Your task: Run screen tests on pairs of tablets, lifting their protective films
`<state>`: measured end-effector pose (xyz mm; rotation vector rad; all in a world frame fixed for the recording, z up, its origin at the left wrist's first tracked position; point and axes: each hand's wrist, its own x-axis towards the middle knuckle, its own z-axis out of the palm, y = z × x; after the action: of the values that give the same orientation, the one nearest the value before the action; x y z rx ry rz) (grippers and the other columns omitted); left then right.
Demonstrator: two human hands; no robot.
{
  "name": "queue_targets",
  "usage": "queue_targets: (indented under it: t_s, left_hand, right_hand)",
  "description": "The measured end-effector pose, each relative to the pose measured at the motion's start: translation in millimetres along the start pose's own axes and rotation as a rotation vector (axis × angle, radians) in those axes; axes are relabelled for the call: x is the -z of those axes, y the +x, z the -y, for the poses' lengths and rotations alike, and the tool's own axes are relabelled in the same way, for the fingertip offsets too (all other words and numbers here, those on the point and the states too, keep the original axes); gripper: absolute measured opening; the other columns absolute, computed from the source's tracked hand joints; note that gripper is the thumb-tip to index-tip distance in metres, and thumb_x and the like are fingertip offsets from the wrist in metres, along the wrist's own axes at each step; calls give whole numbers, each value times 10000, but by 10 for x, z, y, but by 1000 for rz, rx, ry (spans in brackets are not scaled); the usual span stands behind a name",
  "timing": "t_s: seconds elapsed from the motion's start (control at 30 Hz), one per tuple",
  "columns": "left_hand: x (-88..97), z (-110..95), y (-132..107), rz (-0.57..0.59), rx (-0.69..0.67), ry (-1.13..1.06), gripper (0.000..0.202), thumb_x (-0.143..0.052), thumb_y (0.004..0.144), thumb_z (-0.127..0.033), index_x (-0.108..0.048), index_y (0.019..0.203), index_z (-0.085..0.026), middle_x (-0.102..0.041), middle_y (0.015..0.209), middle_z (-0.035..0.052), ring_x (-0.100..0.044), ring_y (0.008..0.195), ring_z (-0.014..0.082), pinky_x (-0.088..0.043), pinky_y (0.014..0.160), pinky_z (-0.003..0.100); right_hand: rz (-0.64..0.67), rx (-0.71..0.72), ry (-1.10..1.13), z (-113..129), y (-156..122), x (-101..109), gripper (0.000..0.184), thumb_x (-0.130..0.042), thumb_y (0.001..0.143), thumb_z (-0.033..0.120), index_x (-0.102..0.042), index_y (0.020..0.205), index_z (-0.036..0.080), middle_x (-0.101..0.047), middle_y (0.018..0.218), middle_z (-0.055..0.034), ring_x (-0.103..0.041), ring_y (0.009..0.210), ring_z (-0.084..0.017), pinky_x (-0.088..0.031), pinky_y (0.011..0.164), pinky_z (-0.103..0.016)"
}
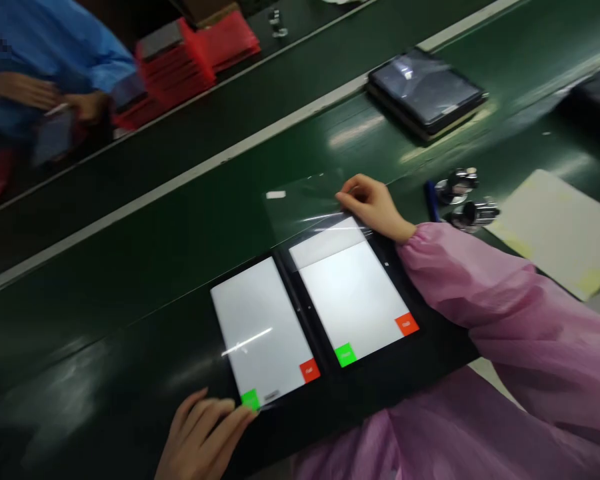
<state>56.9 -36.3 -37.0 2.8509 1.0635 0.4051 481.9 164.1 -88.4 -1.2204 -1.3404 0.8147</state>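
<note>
Two tablets lie side by side before me with lit white screens, each with a green square and a red square along the near edge. My right hand (373,203) is closed in a pinch on the edge of a clear plastic film (300,207). This film carries a small white label and overlaps the far part of the right tablet (355,293). By the near left corner of the left tablet (265,327), my left hand (205,430) has its fingers stretched out. A fingertip reaches the green square there; I cannot tell whether it presses.
A stack of dark tablets (425,90) stands farther back on the green bench. To my right are shiny metal loupes (473,213), a blue pen-like object (432,200) and a whitish sheet (560,230). Across the bench, a person in blue handles a device (55,133) beside red trays (175,73).
</note>
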Motion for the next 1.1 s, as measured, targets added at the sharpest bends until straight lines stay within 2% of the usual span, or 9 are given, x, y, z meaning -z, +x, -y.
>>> queue_targets:
  t_s: [0.1,0.13,0.27,0.33,0.43,0.6,0.77,0.97,1.1]
  left_hand:
    - [96,25,358,-90,31,162,144,-693,939,-92,-683,926,-235,-711,781,-22,-656,708,159,-522,866,372]
    - [107,98,477,-199,80,214,131,-700,943,-114,-670,904,-236,-703,775,-15,-647,717,167,-518,815,370]
    - [115,635,862,-387,390,222,307,-555,1055,-404,-618,797,-251,-647,809,16,-606,768,181,-491,698,377]
    - [127,906,1004,-404,454,218,384,-488,1069,-519,-610,819,-255,-645,857,4,-597,807,162,-508,733,375]
    - [145,1141,1175,-421,483,174,429,-447,1072,-583,-601,860,-244,-641,853,-13,-600,810,146,-524,749,364]
    - [149,1206,1321,-478,469,60,287,-515,1073,-449,-579,871,-255,-677,871,15,-668,831,185,-560,758,363]
    - [214,1224,1307,-486,472,27,244,-546,1071,-410,-575,896,-243,-671,871,-1,-686,846,177,-577,794,348]
    - [292,1307,1217,-556,378,-31,291,-583,1068,-423,-578,901,-185,-624,856,-24,-665,800,116,-583,798,309]
    - [357,1332,1225,-587,319,-19,299,-586,1067,-416,-598,923,-154,-597,840,-38,-661,779,94,-601,783,311]
  right_hand:
    - [-62,69,38,232,-32,50,416,-849,783,579,-589,782,255,-634,672,15,-587,596,-141,-423,570,-348]
    - [-66,90,51,340,-77,78,424,-868,770,586,-594,768,262,-644,678,9,-614,610,-144,-429,573,-362]
    - [-5,44,-113,739,-476,276,371,-849,796,648,-673,828,324,-727,733,-23,-693,618,-187,-494,583,-465]
    - [260,-2,-267,849,-765,397,297,-747,866,700,-744,891,404,-765,760,-69,-712,583,-223,-508,523,-476]
    - [616,224,-450,943,-1187,474,234,-559,982,642,-759,1058,548,-780,781,-83,-729,573,-265,-516,425,-438]
    - [640,461,-623,1130,-1619,187,355,-466,1049,452,-648,1334,560,-805,924,-26,-771,722,-297,-590,474,-475]
    - [690,545,-721,1139,-1771,-180,274,-480,1067,357,-728,1183,350,-778,1022,-79,-757,854,-279,-612,600,-435]
    - [741,657,-791,1227,-1671,-383,194,-532,1072,251,-723,1108,246,-754,1143,-87,-711,1056,-274,-564,742,-438]
    - [685,597,-715,1324,-1409,-465,186,-543,1086,226,-684,1207,231,-742,1087,-59,-720,979,-204,-574,784,-359]
